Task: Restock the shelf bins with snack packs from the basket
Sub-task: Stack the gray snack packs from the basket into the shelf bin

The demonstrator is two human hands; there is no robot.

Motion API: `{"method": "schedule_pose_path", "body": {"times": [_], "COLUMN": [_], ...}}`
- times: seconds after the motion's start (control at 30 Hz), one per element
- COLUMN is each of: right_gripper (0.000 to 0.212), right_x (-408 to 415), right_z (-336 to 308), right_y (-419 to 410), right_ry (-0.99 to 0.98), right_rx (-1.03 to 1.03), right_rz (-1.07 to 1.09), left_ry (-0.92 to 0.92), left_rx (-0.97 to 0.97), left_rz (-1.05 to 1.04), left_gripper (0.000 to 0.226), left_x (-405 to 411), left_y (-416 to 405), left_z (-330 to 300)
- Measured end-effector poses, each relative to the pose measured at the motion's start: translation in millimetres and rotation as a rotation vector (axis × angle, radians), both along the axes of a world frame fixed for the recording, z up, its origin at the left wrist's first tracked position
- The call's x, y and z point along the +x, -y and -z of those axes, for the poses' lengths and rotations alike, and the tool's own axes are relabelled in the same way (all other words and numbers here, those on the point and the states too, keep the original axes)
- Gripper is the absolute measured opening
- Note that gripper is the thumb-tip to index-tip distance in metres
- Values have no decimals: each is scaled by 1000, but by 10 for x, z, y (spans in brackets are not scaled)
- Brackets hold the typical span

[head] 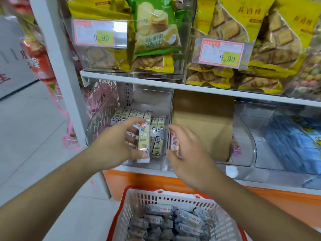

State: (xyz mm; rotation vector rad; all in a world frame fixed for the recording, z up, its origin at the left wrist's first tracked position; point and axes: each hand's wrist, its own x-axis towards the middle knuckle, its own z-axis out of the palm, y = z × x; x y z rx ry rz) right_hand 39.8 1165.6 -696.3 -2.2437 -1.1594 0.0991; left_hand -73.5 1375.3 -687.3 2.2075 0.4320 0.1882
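My left hand (119, 145) grips a long yellow snack pack (144, 140) upright at the front of a clear shelf bin (152, 103). The bin holds rows of similar yellow-green packs (132, 114) standing toward its back. My right hand (187, 150) pinches a pink snack pack (174, 141) at the bin's right wall; which side of that wall it is on I cannot tell. Below both hands sits a red and white basket (137, 200) with several grey-wrapped snack packs (173, 221) piled in it.
A brown cardboard box (203, 122) stands right of the bin. Further right, clear bins hold blue packs (291, 143). The upper shelf (191, 86) carries bins of yellow and green biscuit bags with 9.90 price tags. A white upright post (57, 54) and pink netting are at left.
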Motion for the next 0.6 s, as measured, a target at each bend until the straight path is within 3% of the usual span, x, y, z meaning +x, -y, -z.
{"method": "schedule_pose_path", "body": {"times": [0.07,0.23,0.33,0.6], "right_gripper": [71,76,79,88], "right_x": [121,239,245,270], "right_z": [66,232,250,244], "right_y": [-24,11,21,39], "right_ry": [121,140,127,48], "right_rx": [-96,-128,-142,-122], "right_rz": [-77,-168,-171,-205], "left_ry": [-1,-28,-140,-412], "left_rx": [75,241,375,476], "left_rz": [-10,29,90,155], "left_gripper": [97,97,103,100], "left_x": [290,1046,1384,1764], "left_y": [-194,-497,-619,-796], "left_z": [-6,81,197,423]}}
